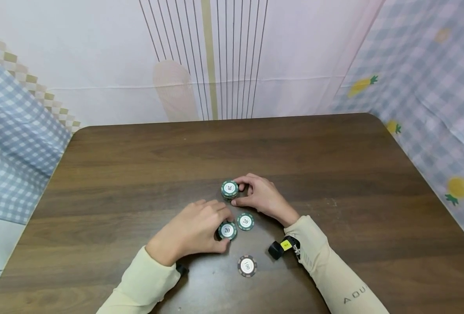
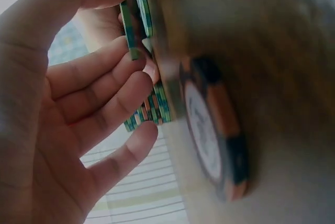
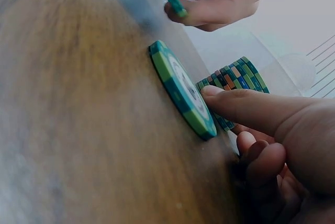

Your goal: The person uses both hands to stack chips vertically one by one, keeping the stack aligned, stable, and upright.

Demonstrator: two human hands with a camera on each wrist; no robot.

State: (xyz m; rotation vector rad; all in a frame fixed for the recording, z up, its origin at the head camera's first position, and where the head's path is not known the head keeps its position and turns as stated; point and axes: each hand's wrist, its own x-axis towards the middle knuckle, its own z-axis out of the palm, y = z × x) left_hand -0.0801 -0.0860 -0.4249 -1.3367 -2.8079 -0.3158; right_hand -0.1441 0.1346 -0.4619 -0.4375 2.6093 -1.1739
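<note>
A stack of poker chips (image 1: 230, 189) stands near the middle of the table, with a green "20" chip on top. My right hand (image 1: 264, 196) holds the stack's right side between thumb and index finger; in the right wrist view its thumb lies along the chips' edges. My left hand (image 1: 198, 229) pinches a single green "20" chip (image 1: 227, 230) by its edge, raised above the table in the wrist views. Just right of that chip, another green "20" chip (image 1: 245, 221) lies flat. Nearer to me lies a dark chip (image 1: 247, 266) marked "100", with orange-brown edge patches.
The brown wooden table (image 1: 138, 165) has rounded far corners. Behind it hangs a white cloth (image 1: 106, 56) with dark lines, and checked cloths (image 1: 416, 87) hang at both sides. A black camera mount (image 1: 281, 248) with a yellow label sits on the right wrist.
</note>
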